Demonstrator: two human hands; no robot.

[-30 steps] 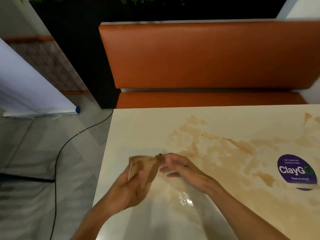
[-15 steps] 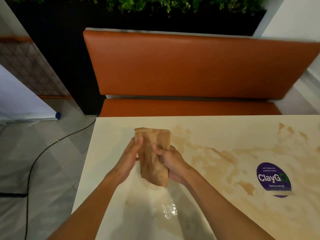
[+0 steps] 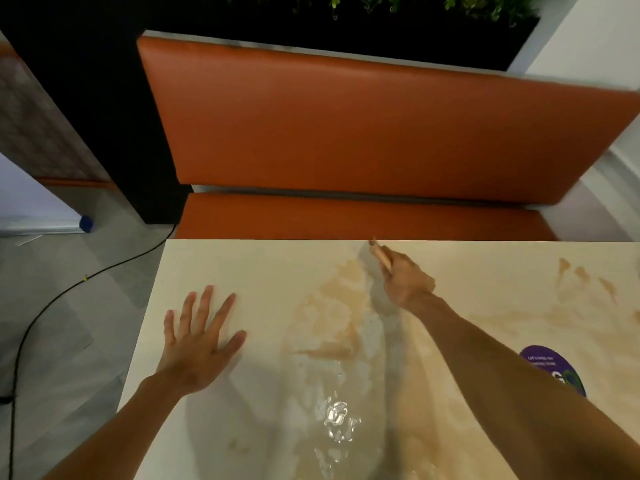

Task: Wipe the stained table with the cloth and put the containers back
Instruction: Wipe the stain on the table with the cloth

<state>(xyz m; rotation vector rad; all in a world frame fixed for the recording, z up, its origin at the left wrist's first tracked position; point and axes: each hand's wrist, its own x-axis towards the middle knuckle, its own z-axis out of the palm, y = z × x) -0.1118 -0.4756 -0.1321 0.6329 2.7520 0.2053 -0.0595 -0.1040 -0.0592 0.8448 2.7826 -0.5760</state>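
L hand [image 3: 199,344] flat on table [image 3: 242,265], fingers [image 3: 207,303] straight, spread, holding nothing. R hand [image 3: 403,278] curled round tan cloth [image 3: 382,259], pressed to table nr far edge. Brown stains [image 3: 332,306] just beside it & across mid table. Purple sticker [image 3: 550,368] nr R forearm.

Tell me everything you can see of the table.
The table has a smooth, pale cream top that looks glossy, with straight far and left edges in view. Brown stains spread over its middle and right; a wet patch glints near the front. A round purple sticker sits at the right, partly hidden by the right forearm. The left hand lies flat on it, fingers spread; the right hand grips a tan cloth against it near the far edge.
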